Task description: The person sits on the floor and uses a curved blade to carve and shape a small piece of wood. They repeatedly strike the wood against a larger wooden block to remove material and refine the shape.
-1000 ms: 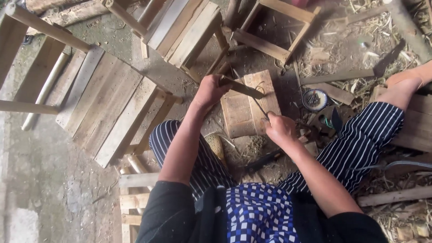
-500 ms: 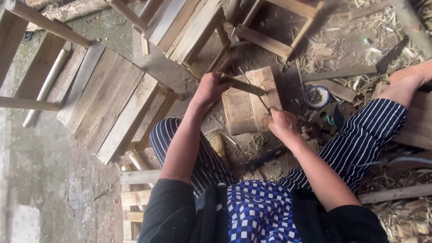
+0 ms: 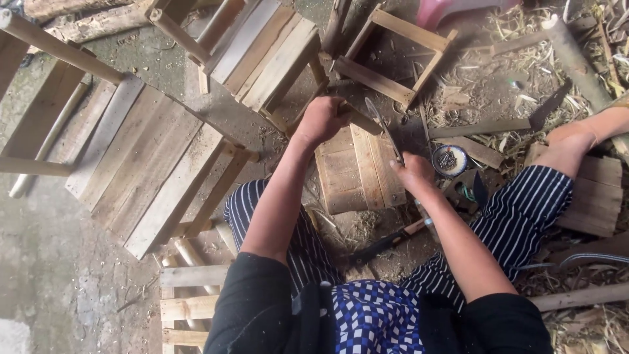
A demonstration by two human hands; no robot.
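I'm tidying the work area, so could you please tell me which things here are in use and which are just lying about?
In use: left hand on wooden piece; right hand holding blade; small slatted stool.

Lying about: large slatted bench; bowl of nails; pink stool; hammer.

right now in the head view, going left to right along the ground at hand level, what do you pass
large slatted wooden stool lying on its side → left hand on a wood piece → small slatted wooden stool → right hand holding a thin blade → small round tin of nails → bare foot
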